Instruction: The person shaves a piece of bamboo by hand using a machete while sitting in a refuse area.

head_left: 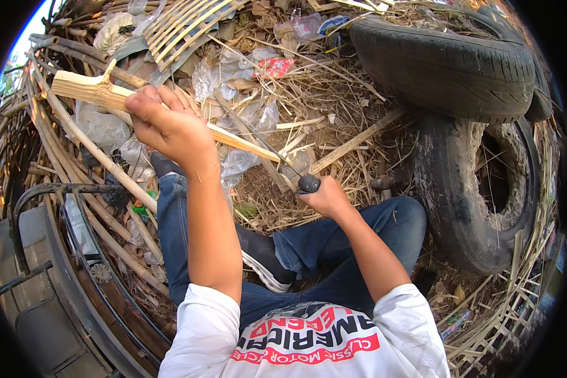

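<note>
My left hand [173, 129] is closed round a pale split bamboo piece [85, 90] with a small branch stub near its thick upper-left end. From my fist the piece slants down to the right, narrowing to a thin end in front of my right hand. My right hand [327, 200] grips the black, rounded handle of a knife [309, 183]. Its long dark blade points up and to the left, seen almost edge-on, and crosses the bamboo near the thin end. Whether the edge bites into the bamboo I cannot tell.
Two old tyres, an upper tyre [444, 69] and a lower tyre [431, 189], stand at the right. Bamboo poles [107, 160] and a metal-framed seat [50, 296] line the left. A slatted bamboo panel [183, 31], plastic bags [97, 123] and dry shavings litter the ground.
</note>
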Demonstrator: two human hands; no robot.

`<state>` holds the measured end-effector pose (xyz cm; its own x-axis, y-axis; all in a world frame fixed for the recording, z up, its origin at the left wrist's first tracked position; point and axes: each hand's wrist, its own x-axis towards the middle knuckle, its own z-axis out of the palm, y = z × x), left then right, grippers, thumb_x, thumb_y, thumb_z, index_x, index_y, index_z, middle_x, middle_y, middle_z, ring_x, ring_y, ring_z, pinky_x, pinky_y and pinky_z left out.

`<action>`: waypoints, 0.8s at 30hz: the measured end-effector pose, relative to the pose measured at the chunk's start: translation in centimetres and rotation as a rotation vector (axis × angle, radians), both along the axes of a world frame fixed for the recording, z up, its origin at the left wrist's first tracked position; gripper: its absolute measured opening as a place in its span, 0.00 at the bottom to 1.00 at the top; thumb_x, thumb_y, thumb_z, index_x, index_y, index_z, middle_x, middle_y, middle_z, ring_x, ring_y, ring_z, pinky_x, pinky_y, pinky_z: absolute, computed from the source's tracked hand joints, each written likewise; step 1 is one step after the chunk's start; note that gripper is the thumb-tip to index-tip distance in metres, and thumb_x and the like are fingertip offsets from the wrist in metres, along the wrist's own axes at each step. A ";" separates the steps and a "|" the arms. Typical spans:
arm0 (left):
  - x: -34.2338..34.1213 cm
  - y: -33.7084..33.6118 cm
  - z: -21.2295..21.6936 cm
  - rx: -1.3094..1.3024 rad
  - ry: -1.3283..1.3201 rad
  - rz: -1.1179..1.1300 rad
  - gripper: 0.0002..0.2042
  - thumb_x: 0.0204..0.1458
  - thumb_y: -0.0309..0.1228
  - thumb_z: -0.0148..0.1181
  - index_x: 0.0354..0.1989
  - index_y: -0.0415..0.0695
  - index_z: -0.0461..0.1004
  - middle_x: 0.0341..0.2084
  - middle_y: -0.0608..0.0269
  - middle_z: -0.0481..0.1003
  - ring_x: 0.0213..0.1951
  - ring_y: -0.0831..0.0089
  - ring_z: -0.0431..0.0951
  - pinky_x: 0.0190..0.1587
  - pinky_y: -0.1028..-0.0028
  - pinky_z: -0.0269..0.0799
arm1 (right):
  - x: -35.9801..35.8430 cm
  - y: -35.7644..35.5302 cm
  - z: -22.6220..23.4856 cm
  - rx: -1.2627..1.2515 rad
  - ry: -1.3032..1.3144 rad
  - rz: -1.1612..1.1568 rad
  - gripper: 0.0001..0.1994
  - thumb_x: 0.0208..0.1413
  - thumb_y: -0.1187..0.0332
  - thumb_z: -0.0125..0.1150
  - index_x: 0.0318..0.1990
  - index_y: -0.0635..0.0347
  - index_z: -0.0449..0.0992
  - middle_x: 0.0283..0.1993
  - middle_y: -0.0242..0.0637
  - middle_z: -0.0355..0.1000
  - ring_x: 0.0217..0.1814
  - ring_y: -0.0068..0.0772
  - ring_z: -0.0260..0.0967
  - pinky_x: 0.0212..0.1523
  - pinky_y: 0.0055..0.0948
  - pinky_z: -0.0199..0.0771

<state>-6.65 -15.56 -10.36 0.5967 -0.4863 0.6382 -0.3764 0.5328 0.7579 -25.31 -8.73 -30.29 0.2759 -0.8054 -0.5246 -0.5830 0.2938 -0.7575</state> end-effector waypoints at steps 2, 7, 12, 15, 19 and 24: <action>-0.6 -0.3 0.0 -0.018 -0.034 0.002 0.27 0.61 0.61 0.29 0.23 0.50 0.55 0.10 0.73 0.53 0.10 0.84 0.50 0.08 0.84 0.48 | -0.3 -1.2 1.3 -0.011 -0.006 0.045 0.24 0.36 0.59 0.70 0.37 0.73 0.77 0.37 0.60 0.75 0.42 0.53 0.75 0.44 0.40 0.75; -1.8 4.8 5.0 -0.175 0.021 0.066 0.28 0.61 0.61 0.27 0.24 0.50 0.56 0.09 0.74 0.52 0.09 0.85 0.50 0.08 0.83 0.46 | -0.7 -0.9 4.2 0.006 -0.039 0.109 0.24 0.36 0.58 0.70 0.35 0.72 0.78 0.37 0.59 0.76 0.43 0.54 0.75 0.45 0.40 0.74; -3.1 1.4 1.6 0.034 -0.001 0.111 0.26 0.63 0.58 0.26 0.26 0.48 0.57 0.09 0.73 0.52 0.09 0.82 0.49 0.08 0.83 0.45 | -0.2 -1.1 -0.6 -0.099 0.009 0.008 0.18 0.37 0.61 0.68 0.28 0.72 0.77 0.24 0.54 0.74 0.30 0.48 0.76 0.34 0.39 0.74; 1.0 4.5 5.8 -0.243 -0.098 -0.101 0.27 0.63 0.57 0.26 0.26 0.47 0.58 0.09 0.72 0.53 0.09 0.82 0.51 0.08 0.83 0.50 | 0.2 -1.7 5.5 -0.042 -0.017 0.151 0.23 0.37 0.60 0.69 0.34 0.75 0.77 0.33 0.62 0.74 0.40 0.57 0.75 0.44 0.42 0.75; -1.1 0.0 -0.1 0.095 -0.109 0.127 0.23 0.65 0.51 0.28 0.24 0.46 0.52 0.14 0.68 0.51 0.13 0.79 0.49 0.14 0.79 0.46 | -1.2 -0.7 0.5 0.123 -0.056 0.073 0.23 0.38 0.59 0.70 0.37 0.71 0.78 0.35 0.60 0.75 0.42 0.55 0.75 0.44 0.42 0.74; -2.1 3.1 5.4 -0.124 -0.188 0.267 0.29 0.63 0.57 0.29 0.24 0.43 0.57 0.11 0.70 0.53 0.10 0.81 0.49 0.10 0.82 0.46 | 0.0 -1.7 5.9 -0.039 -0.027 0.151 0.21 0.37 0.60 0.69 0.32 0.72 0.78 0.33 0.60 0.75 0.39 0.56 0.75 0.42 0.42 0.75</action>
<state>-8.75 -12.49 -5.00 0.5584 -0.2407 0.7939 -0.6419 0.4809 0.5973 -25.34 -10.44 -24.38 0.4093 -0.7733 -0.4843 -0.5973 0.1742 -0.7829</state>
